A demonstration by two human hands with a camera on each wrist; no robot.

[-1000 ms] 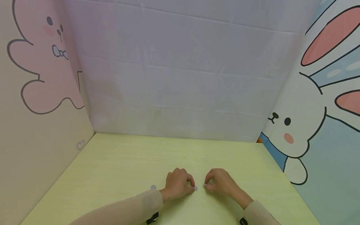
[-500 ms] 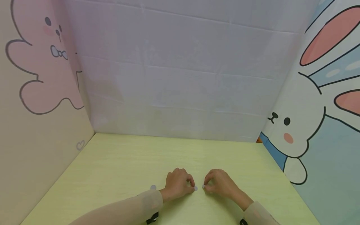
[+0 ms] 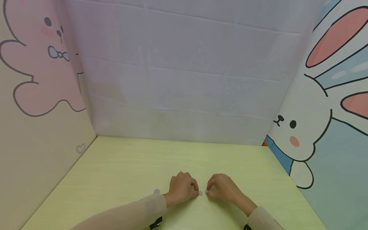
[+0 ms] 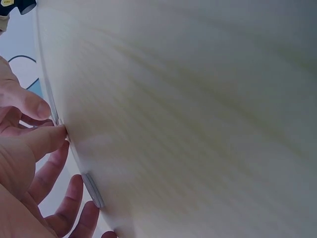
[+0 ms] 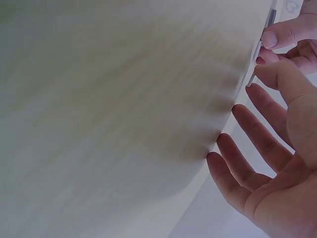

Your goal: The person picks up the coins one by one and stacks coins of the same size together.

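Observation:
My left hand (image 3: 181,189) rests low over the table, its thumb and index finger pinching the edge of a small flat silver coin (image 3: 200,193) on the surface. Just to the right, my right hand (image 3: 225,189) pinches another thin coin (image 3: 206,191) between thumb and index finger. That coin (image 5: 252,78) appears tilted in the right wrist view, close to the left hand's fingertips. A narrow gap separates the two coins in the head view. A short stack of coins (image 4: 92,190) sits on the table near my left hand's other fingers.
The pale yellow table (image 3: 138,159) runs back to a white cloth wall (image 3: 184,83). Side panels with a pink cartoon animal (image 3: 43,80) and a white rabbit (image 3: 304,127) border it. The coin stack (image 3: 156,191) lies left of my left wrist.
My right hand has shifted slightly left and toward me with its coin, narrowing the gap to the other coin. My left hand has stayed almost still.

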